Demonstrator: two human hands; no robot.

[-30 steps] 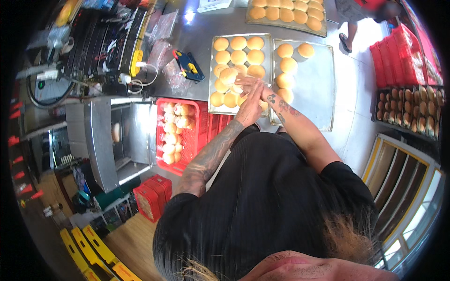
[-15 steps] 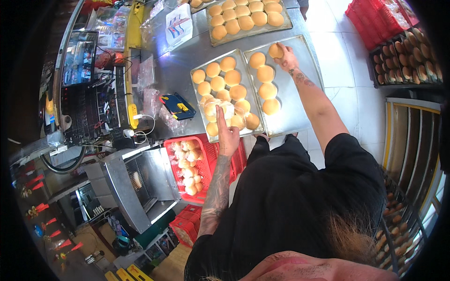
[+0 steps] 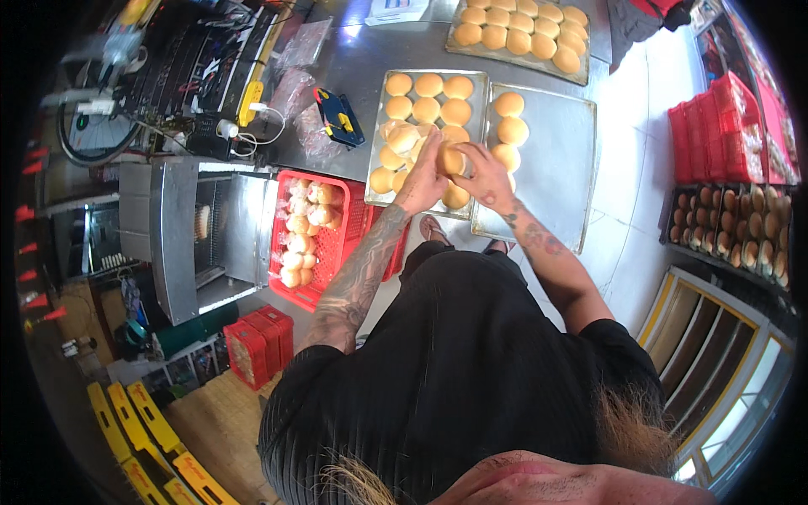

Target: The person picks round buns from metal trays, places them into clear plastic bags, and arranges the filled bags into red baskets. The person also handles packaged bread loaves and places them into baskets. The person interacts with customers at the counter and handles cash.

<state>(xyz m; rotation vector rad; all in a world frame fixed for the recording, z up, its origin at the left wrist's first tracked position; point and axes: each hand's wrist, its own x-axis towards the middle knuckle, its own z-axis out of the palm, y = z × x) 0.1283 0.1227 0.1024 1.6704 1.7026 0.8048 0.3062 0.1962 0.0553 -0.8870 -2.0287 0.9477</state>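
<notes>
My right hand (image 3: 488, 178) is closed on a round golden bun (image 3: 452, 158), held just beside my left hand (image 3: 423, 178). A clear plastic bag (image 3: 397, 128) with a bun in it is in my left hand; how the fingers grip it is partly hidden. Both hands are above a metal tray (image 3: 379, 118) of golden buns in rows. To its right, a second metal tray (image 3: 555, 160) has one column of buns (image 3: 512, 130) along its left side and bare metal beyond.
A third tray of buns (image 3: 519, 42) lies at the back. Left on the steel table are a blue-and-yellow device (image 3: 339, 116) and plastic bags (image 3: 295, 93). A red crate (image 3: 311, 290) of bagged buns stands at the lower left. Stacked red crates (image 3: 715, 126) stand far right.
My right hand has moved left from the right tray, bringing a bun to the bag at my left hand. The view has also shifted, with my two hands now together.
</notes>
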